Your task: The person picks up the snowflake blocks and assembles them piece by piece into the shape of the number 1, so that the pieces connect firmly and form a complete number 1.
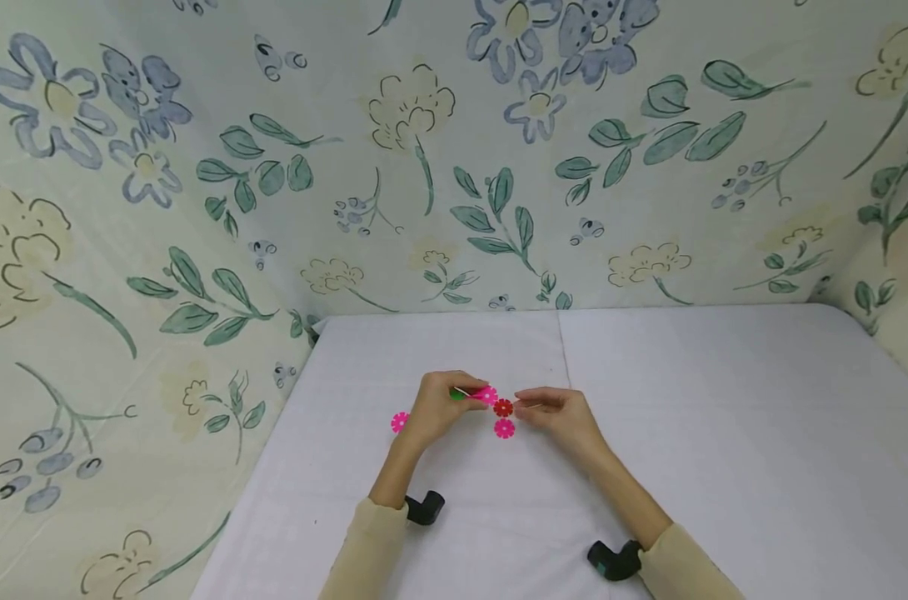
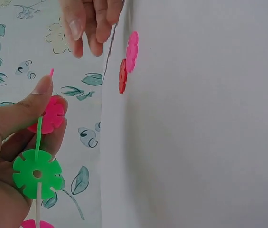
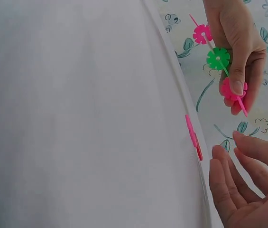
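Observation:
My left hand (image 1: 441,410) pinches a chain of slotted, flower-shaped plastic discs between thumb and fingers. In the left wrist view a pink disc (image 2: 53,115) sits at the fingertips, joined edgewise to a green disc (image 2: 37,174). A white piece (image 2: 38,204) leads from the green one to another pink disc (image 2: 37,224), cut off by the frame. The right wrist view shows the chain's far pink disc (image 3: 202,34). My right hand (image 1: 566,419) holds nothing, its thumb and fingers apart. Near its fingertips, a red disc (image 1: 502,407) and a pink disc (image 1: 504,428) lie close together on the table.
A white cloth covers the table (image 1: 724,433). Behind it hangs a floral curtain (image 1: 409,233), which also runs down the left side. A black wrist device (image 1: 426,507) shows beside the left sleeve, and another (image 1: 615,560) beside the right.

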`<action>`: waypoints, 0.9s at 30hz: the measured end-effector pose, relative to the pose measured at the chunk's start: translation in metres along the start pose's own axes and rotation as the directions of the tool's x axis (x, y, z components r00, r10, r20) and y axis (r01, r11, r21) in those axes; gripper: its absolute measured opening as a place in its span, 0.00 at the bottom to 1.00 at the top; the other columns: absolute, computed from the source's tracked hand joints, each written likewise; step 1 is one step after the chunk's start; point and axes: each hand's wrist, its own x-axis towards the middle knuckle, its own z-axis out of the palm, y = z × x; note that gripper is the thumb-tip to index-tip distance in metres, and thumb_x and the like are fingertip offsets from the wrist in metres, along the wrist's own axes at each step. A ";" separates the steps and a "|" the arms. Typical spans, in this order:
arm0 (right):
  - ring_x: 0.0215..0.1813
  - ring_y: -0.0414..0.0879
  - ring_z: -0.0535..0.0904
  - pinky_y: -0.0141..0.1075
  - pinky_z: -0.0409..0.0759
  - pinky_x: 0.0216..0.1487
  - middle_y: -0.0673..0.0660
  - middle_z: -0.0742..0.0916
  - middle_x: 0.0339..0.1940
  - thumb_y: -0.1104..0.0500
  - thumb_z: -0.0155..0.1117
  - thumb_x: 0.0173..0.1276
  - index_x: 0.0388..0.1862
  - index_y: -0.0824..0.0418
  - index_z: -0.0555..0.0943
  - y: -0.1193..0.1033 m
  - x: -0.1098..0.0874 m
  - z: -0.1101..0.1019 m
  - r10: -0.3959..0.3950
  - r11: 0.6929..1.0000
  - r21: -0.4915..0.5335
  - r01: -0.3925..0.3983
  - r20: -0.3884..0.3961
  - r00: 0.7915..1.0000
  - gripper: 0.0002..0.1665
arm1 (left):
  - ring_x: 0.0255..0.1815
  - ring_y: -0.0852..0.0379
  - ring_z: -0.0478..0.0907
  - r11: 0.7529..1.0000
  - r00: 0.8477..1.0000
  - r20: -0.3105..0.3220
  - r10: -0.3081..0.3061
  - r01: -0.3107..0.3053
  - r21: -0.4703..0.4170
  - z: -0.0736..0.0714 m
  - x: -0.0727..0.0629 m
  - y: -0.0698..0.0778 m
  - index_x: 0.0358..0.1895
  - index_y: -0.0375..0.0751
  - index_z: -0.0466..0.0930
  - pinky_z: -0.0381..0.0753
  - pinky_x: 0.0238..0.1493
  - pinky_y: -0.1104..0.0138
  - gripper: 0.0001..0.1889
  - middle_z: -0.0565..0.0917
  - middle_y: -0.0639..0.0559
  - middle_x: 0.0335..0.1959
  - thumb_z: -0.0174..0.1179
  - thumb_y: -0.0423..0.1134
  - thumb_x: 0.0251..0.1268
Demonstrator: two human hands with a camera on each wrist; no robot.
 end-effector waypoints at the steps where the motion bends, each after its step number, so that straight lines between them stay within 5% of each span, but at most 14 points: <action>1: 0.47 0.45 0.91 0.28 0.87 0.48 0.64 0.91 0.52 0.62 0.72 0.70 0.58 0.68 0.85 0.001 0.000 0.000 0.009 1.000 -0.015 -0.009 0.015 1.000 0.20 | 0.46 0.57 0.86 1.000 1.000 0.002 -0.009 0.009 0.000 -0.002 -0.001 -0.002 0.50 0.41 0.91 0.87 0.48 0.69 0.15 0.92 0.51 0.45 0.76 0.34 0.58; 13: 0.37 0.44 0.87 0.24 0.84 0.38 0.64 0.92 0.47 0.65 0.78 0.61 0.51 0.66 0.89 0.005 0.008 0.009 0.000 0.989 -0.145 0.010 0.069 0.998 0.18 | 0.46 0.55 0.86 0.999 0.998 0.044 -0.046 0.048 -0.023 -0.015 -0.005 -0.011 0.49 0.41 0.92 0.85 0.46 0.70 0.15 0.92 0.51 0.44 0.77 0.35 0.57; 19: 0.28 0.43 0.78 0.28 0.74 0.27 0.60 0.93 0.44 0.63 0.82 0.57 0.49 0.63 0.90 0.006 0.010 0.012 -0.011 0.978 -0.207 0.025 0.070 0.997 0.19 | 0.47 0.56 0.86 0.998 0.997 0.047 -0.056 0.056 -0.011 -0.016 -0.004 -0.011 0.48 0.44 0.92 0.84 0.46 0.71 0.14 0.92 0.51 0.44 0.77 0.35 0.58; 27: 0.31 0.43 0.75 0.30 0.72 0.29 0.54 0.90 0.39 0.62 0.84 0.53 0.45 0.59 0.92 0.004 0.010 0.017 -0.043 0.928 -0.369 0.058 0.050 0.998 0.18 | 0.47 0.55 0.86 0.999 0.997 0.053 -0.052 0.052 0.001 -0.014 -0.006 -0.010 0.48 0.43 0.92 0.83 0.46 0.71 0.14 0.92 0.51 0.44 0.76 0.34 0.58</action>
